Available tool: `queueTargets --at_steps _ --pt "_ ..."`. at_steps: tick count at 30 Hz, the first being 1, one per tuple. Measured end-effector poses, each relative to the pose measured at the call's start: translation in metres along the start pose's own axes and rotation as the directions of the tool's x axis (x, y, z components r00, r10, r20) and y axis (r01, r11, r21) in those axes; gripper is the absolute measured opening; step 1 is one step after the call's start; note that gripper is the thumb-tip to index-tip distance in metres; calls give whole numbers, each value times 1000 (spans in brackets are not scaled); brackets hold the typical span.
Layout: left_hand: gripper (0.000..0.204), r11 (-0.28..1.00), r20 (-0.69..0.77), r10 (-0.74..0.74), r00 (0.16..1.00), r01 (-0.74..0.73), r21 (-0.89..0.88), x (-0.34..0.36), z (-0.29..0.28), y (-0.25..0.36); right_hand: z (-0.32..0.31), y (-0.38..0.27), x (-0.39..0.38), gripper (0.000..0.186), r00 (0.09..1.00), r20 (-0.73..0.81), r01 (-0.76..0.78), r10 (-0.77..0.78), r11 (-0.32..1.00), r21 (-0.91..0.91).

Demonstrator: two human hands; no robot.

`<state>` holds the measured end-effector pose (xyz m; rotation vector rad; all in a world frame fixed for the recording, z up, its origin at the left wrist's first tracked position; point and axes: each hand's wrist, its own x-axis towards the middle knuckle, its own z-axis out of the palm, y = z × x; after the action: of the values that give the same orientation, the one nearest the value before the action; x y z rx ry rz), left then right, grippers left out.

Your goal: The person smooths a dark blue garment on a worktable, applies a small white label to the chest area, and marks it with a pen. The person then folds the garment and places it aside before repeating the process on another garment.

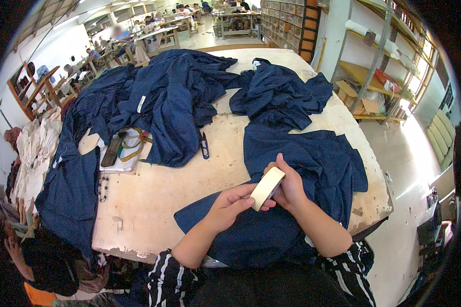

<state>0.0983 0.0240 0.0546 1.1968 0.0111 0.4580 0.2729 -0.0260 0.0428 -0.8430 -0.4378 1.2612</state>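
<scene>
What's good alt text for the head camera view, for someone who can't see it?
A person's left hand and right hand hold a roll of cream tape over dark blue cloth on a worn, pale worktable. Small snips lie beside another heap of blue fabric, and other people appear in the background.

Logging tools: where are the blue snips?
In the head view, the snips lie slightly left of centre on the table, just right of the large navy pile.

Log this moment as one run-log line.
Left hand: holding cream tape roll | Right hand: holding same roll | Below: dark-blue cloth | Table: blue-handled snips beyond left hand
</scene>
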Motion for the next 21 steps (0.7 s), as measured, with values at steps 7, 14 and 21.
queueTargets --at_steps 7,14,21 --pt "31 950 -206 -159 966 206 235 -5 -1 -3 12 -15 -19 66 689 554 713 -468 302 -633" --pt "27 991 -32 -93 995 95 97 -1 6 -7 11 -19 -26 62 695 517 683 -500 236 -691" --pt "29 945 -22 -50 998 55 322 -3 6 -10 5 -18 -26 37 590 647 785 -483 157 -599"
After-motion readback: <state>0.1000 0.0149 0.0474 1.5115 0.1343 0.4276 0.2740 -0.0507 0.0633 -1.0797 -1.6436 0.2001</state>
